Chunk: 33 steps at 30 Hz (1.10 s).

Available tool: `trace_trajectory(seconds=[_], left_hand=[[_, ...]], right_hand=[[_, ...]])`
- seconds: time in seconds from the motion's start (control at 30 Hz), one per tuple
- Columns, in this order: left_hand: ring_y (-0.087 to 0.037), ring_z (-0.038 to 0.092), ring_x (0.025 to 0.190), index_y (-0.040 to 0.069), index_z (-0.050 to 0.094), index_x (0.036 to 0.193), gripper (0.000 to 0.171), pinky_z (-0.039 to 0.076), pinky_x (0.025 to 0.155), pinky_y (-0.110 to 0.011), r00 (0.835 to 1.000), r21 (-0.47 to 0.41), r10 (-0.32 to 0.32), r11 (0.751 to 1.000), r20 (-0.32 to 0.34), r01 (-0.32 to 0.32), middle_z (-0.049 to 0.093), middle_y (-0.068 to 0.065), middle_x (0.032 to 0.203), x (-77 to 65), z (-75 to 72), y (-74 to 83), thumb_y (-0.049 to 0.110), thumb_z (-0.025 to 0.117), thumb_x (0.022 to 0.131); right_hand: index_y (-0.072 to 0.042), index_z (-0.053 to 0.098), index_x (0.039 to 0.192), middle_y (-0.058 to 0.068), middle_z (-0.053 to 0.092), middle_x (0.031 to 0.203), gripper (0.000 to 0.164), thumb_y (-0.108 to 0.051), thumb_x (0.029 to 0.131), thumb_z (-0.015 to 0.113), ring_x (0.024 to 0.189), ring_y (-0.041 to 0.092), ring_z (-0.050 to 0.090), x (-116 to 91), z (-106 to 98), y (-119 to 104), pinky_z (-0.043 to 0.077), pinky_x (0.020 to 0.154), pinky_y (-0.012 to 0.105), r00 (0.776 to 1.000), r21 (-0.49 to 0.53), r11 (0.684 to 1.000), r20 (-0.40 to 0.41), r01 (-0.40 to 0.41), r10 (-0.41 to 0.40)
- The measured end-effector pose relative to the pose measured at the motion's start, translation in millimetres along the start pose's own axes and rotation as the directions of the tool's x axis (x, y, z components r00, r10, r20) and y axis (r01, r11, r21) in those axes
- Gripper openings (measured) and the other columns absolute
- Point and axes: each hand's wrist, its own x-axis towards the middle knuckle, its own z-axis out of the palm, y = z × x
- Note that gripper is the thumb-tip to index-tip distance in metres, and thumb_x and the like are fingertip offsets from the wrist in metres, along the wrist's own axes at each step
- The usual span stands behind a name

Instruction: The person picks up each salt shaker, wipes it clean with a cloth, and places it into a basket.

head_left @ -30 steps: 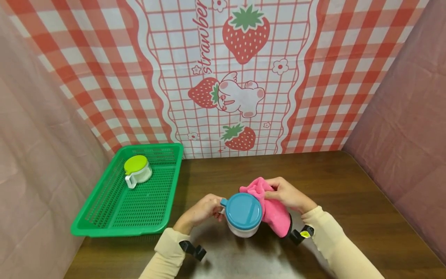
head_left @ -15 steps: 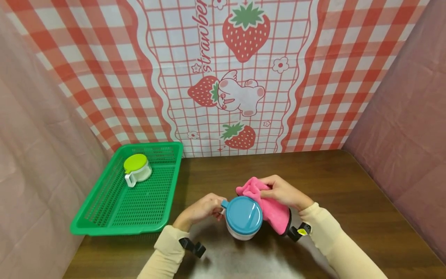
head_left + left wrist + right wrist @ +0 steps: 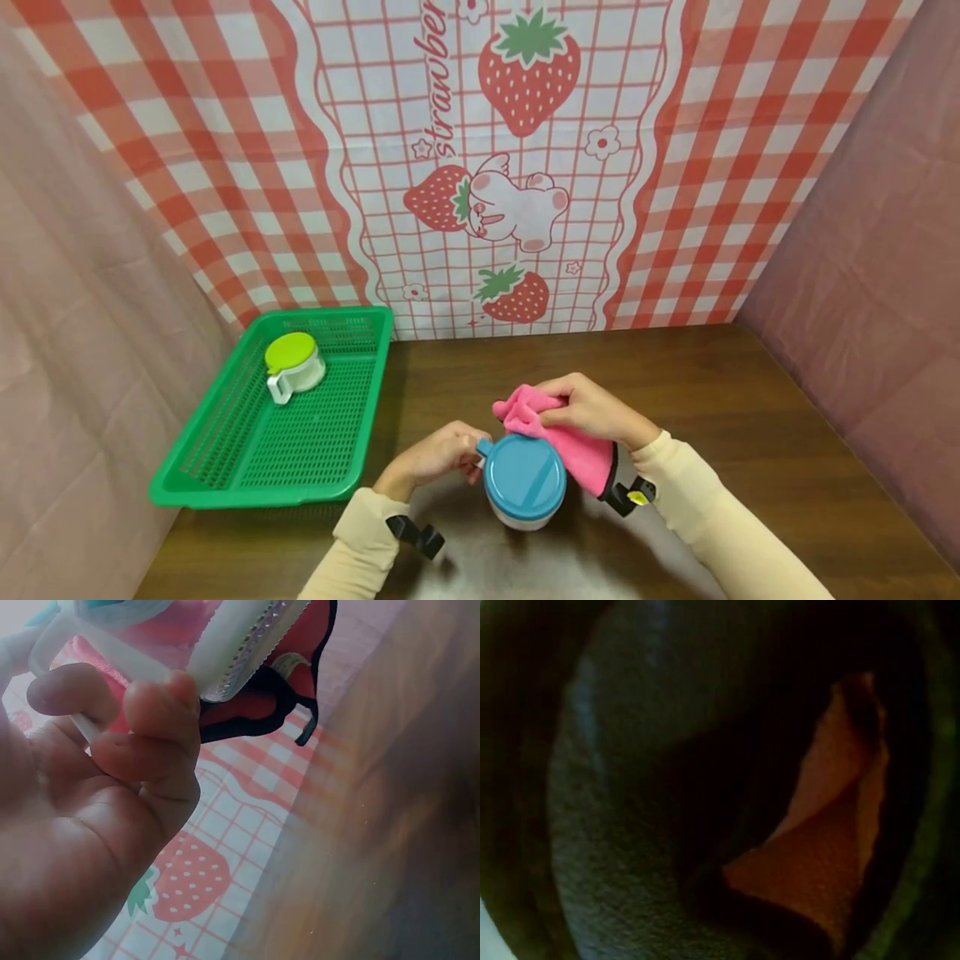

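Note:
A clear jar with a round blue lid [image 3: 525, 477] is held up over the front of the table in the head view. My left hand [image 3: 438, 457] grips its handle from the left; in the left wrist view the fingers curl round the pale handle [image 3: 124, 654], near the jar's ridged clear base [image 3: 244, 649]. A pink cloth with dark edging [image 3: 581, 458] lies against the jar's far right side. My right hand [image 3: 600, 410] pinches this cloth from above. The right wrist view is dark and mostly covered by folds of fabric, so those fingers are hidden there.
A green perforated basket [image 3: 262, 498] stands on the left of the brown wooden table [image 3: 720, 392]. Inside it sits a similar jar with a lime lid [image 3: 291, 352] and a white handle. A strawberry-print cloth hangs behind, with pink drapes at both sides.
My right hand and the pink cloth have shifted left along the jar's far side. The jar has dropped slightly towards the front. My left hand keeps its grip on the handle.

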Motion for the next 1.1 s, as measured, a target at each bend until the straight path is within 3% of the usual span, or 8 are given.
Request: trace_trajectory(seconds=[0.17, 0.3, 0.57, 0.77, 0.97, 1.1], left_hand=[[-0.007, 0.048, 0.052, -0.012, 0.034, 0.062, 0.027, 0.041, 0.050, -0.019, 1.000, -0.017, -0.024, 1.000, -0.001, 0.024, 0.035, -0.022, 0.057, 0.0, 2.5, -2.2, 0.010, 0.033, 0.078], [-0.007, 0.048, 0.051, -0.016, 0.037, 0.066, 0.030, 0.043, 0.050, -0.021, 1.000, -0.031, -0.016, 0.999, -0.017, 0.016, 0.033, -0.013, 0.053, 0.2, 3.8, -3.4, 0.010, 0.033, 0.078], [-0.007, 0.049, 0.050, -0.017, 0.040, 0.064, 0.030, 0.043, 0.048, -0.025, 0.999, 0.008, 0.008, 1.000, -0.041, -0.008, 0.033, -0.031, 0.058, 2.4, 4.0, -6.0, 0.010, 0.035, 0.076], [-0.007, 0.049, 0.049, -0.017, 0.040, 0.064, 0.032, 0.044, 0.049, -0.024, 0.998, 0.021, -0.022, 1.000, -0.057, 0.023, 0.036, -0.023, 0.055, 4.4, 4.8, -5.2, 0.013, 0.036, 0.075], [-0.007, 0.050, 0.050, -0.015, 0.036, 0.061, 0.028, 0.043, 0.049, -0.023, 0.998, 0.016, -0.020, 1.000, -0.061, 0.021, 0.036, -0.034, 0.061, 3.7, 5.4, -4.1, 0.009, 0.035, 0.076], [-0.007, 0.049, 0.050, -0.014, 0.033, 0.059, 0.028, 0.041, 0.050, -0.019, 0.997, 0.011, -0.037, 0.999, -0.066, 0.037, 0.042, -0.033, 0.064, 3.5, 5.0, -2.1, 0.009, 0.035, 0.075]], right_hand=[[-0.020, 0.070, 0.099, -0.001, 0.069, 0.099, 0.023, -0.027, 0.078, 0.068, 0.085, 0.004, 0.061, 4, 3, -5, 0.049, 0.068, 0.020, 1.000, -0.048, 0.999, 0.013, 0.026, -0.026], [-0.022, 0.070, 0.098, -0.003, 0.069, 0.094, 0.022, -0.028, 0.077, 0.068, 0.077, 0.003, 0.059, 7, 4, -6, 0.048, 0.062, 0.019, 0.998, -0.107, 0.992, 0.009, 0.066, -0.065], [-0.025, 0.070, 0.091, -0.006, 0.069, 0.090, 0.017, -0.033, 0.076, 0.068, 0.072, 0.003, 0.058, 14, 9, -4, 0.047, 0.061, 0.019, 0.998, -0.133, 0.989, 0.036, 0.060, -0.055], [-0.024, 0.070, 0.095, -0.006, 0.069, 0.091, 0.020, -0.032, 0.076, 0.069, 0.072, 0.003, 0.057, 18, 13, 2, 0.047, 0.062, 0.019, 0.997, -0.145, 0.989, 0.064, 0.043, -0.034], [-0.019, 0.070, 0.097, -0.002, 0.070, 0.094, 0.021, -0.025, 0.077, 0.069, 0.075, 0.001, 0.057, 19, 16, 11, 0.046, 0.065, 0.018, 0.998, -0.147, 0.988, 0.061, 0.037, -0.028], [-0.021, 0.071, 0.096, -0.002, 0.070, 0.093, 0.019, -0.025, 0.077, 0.068, 0.074, 0.001, 0.057, 18, 19, 21, 0.047, 0.064, 0.018, 0.998, -0.145, 0.989, 0.056, 0.028, -0.020]])
